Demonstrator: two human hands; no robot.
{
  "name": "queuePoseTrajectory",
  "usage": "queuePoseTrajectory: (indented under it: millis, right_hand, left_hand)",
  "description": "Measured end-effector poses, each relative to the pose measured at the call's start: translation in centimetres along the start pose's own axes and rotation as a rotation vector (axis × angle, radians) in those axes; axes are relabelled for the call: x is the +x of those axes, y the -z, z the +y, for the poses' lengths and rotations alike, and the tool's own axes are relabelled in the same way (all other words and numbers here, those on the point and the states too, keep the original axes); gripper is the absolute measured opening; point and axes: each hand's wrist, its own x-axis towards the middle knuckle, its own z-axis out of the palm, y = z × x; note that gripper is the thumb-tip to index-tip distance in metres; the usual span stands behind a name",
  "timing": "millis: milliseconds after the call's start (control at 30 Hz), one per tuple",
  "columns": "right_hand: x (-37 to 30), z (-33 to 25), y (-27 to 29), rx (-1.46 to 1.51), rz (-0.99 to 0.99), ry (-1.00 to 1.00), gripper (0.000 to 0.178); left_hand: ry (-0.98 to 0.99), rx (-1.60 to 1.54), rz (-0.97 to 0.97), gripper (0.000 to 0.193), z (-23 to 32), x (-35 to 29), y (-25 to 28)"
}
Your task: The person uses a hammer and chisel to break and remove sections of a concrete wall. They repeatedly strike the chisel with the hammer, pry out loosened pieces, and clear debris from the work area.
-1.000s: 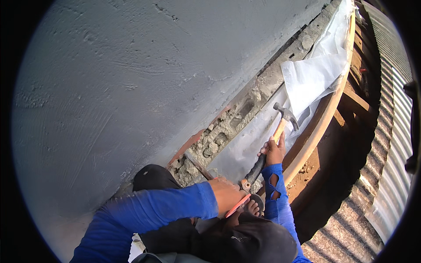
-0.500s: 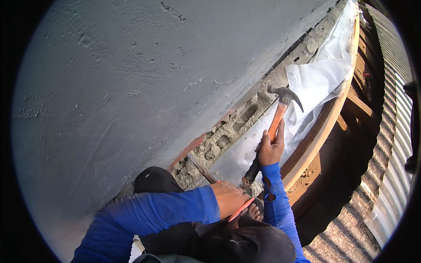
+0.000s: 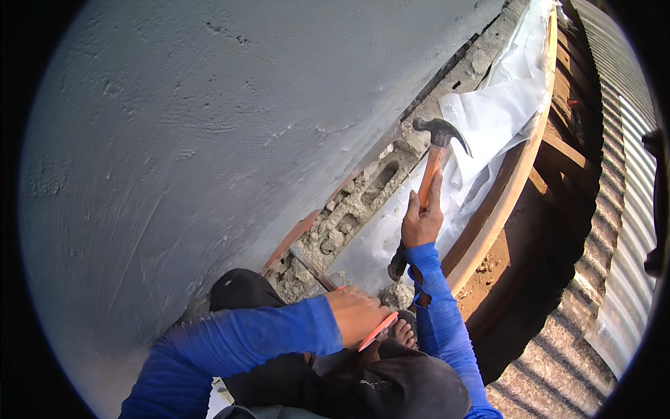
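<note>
My left hand (image 3: 356, 314) is closed around a chisel (image 3: 313, 269) near my knees. The chisel's metal shaft slants up and left, its tip against the broken top of a hollow concrete block wall (image 3: 359, 206). A flat orange-red piece (image 3: 379, 332) sticks out on the other side of that hand; it looks like the chisel's hand guard. My right hand (image 3: 422, 225) grips a claw hammer (image 3: 430, 178) by its orange and black handle. The hammer's dark head is up, over the white sheet and beside the block wall, apart from the chisel.
A smooth grey plastered wall (image 3: 174, 153) rises along the left. White sheeting (image 3: 481, 133) lies between the blocks and a wooden board (image 3: 525, 164) that looks curved. Beyond it are a dark gap with timber framing (image 3: 565, 150) and corrugated roofing (image 3: 551, 349). Rubble (image 3: 396, 296) lies near my foot.
The hammer and my right hand have shifted slightly left and up in the picture. The whole scene has shifted a little too; the chisel stays in place against the blocks.
</note>
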Motion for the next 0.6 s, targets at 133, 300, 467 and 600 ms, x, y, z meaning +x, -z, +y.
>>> queuePoseTrajectory:
  millis: [133, 300, 467, 600]
  right_hand:
    - [0.1, 1.5, -0.5, -0.348, -0.291, 0.083, 0.071]
    - [-1.5, 5.3, -0.1, -0.176, -0.136, 0.239, 0.07]
    - [-2.5, 6.1, 2.5, -0.025, -0.191, -0.225, 0.067]
    - [-2.5, 6.4, 5.0, -0.116, -0.152, -0.313, 0.06]
  left_hand:
    - [-0.025, -0.018, -0.052, 0.036, 0.0, 0.1, 0.4]
    - [0.021, 0.003, -0.109, 0.038, 0.3, 0.0, 0.8]
    - [0.005, -0.022, -0.056, 0.033, 0.1, -0.1, 0.7]
    - [-0.004, -0.053, -0.007, 0.029, -0.3, 0.0, -0.1]
